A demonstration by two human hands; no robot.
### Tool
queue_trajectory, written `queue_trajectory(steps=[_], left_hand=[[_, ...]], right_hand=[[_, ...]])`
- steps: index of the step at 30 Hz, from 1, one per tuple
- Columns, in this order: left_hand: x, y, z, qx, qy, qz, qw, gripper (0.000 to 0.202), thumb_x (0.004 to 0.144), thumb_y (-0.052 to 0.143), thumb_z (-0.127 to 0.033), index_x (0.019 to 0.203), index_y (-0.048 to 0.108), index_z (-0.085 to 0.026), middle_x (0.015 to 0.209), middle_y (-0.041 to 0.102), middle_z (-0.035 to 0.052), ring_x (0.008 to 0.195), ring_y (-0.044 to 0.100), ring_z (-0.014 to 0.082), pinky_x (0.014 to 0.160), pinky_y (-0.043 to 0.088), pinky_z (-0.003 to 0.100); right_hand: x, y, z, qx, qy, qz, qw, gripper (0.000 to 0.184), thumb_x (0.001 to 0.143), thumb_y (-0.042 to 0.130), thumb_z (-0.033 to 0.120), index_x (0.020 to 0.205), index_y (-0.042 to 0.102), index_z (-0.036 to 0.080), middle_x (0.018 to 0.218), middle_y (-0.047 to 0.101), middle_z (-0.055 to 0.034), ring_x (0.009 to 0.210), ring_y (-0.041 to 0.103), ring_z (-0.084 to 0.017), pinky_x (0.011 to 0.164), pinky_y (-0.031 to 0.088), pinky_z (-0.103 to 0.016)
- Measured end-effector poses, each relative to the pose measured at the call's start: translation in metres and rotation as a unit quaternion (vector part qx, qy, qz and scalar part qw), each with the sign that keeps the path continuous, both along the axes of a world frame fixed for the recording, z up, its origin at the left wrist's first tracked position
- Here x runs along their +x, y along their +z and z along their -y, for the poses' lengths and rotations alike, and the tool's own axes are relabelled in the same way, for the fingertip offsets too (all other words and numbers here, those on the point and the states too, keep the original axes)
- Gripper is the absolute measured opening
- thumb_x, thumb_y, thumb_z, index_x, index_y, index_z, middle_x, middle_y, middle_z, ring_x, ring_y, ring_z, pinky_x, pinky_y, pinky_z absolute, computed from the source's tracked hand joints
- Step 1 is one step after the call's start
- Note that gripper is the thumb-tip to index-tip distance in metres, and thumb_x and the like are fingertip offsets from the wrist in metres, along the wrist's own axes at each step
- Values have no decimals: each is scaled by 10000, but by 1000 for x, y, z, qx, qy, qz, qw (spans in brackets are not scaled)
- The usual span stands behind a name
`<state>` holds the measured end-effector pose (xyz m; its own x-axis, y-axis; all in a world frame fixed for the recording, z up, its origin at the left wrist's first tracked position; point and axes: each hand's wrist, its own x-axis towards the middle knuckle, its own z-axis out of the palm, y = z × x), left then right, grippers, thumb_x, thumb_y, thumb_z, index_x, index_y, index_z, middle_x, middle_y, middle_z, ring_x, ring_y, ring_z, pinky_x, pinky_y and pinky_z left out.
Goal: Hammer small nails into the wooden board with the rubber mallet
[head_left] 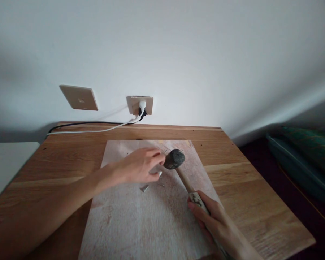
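A pale plywood board [141, 220] lies on a wooden table [249, 206]. My right hand [215, 222] grips the wooden handle of a hammer [180, 166], whose dark head hovers over the board's far part. My left hand [139, 166] rests on the board right beside the hammer head, fingers pinched together; what they hold is hidden. A small nail [144, 188] lies loose on the board just below my left hand.
On the white wall behind are a beige switch plate [79, 97] and a socket [139, 105] with a white plug. White and black cables [92, 127] run along the table's back edge. A green cushion [306, 159] lies to the right.
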<state>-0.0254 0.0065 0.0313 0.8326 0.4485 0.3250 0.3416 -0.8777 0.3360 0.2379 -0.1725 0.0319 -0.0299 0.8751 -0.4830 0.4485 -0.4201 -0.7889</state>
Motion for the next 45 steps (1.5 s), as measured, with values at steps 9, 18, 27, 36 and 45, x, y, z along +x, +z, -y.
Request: queue_trajectory(steps=[9,18,27,36,45], left_hand=[[10,18,29,86,-74,-102,988,198,895,649,-15,914,688,-207,878,713,34,831,682,199,838,521,356],[-21,16,-6,-64,-42,-11,997,197,908,604,-62,913,728,-215,910,696,38,836,678,181,796,535,323],[-50,-21,-40,-198,150,169,954,107,903,636,-190,953,732,-181,911,768,20,806,678,146,786,540,281],[-47,-24,-34,-156,121,143,970,130,892,610,-120,941,719,-170,846,743,7,715,630,121,715,492,256],[-45,-27,-31,-102,107,128,981,143,875,625,-73,939,707,-171,873,697,15,737,625,126,704,475,255]], right_hand=[[2,-9,1,-2,3,-18,1000,522,998,494,739,878,511,231,546,451,91,406,358,-69,375,272,-184],[3,-12,2,2,-2,-34,999,487,999,526,711,890,518,236,577,475,84,425,396,-76,383,294,-183],[2,-12,4,11,-7,-11,1000,502,994,516,727,887,526,236,550,461,85,422,390,-81,390,303,-188],[1,-15,6,15,-15,2,1000,471,1008,524,693,894,539,237,556,466,84,435,431,-93,389,328,-185],[10,6,-15,-14,93,21,995,379,1058,449,566,851,460,249,519,518,85,378,463,-102,393,374,-202]])
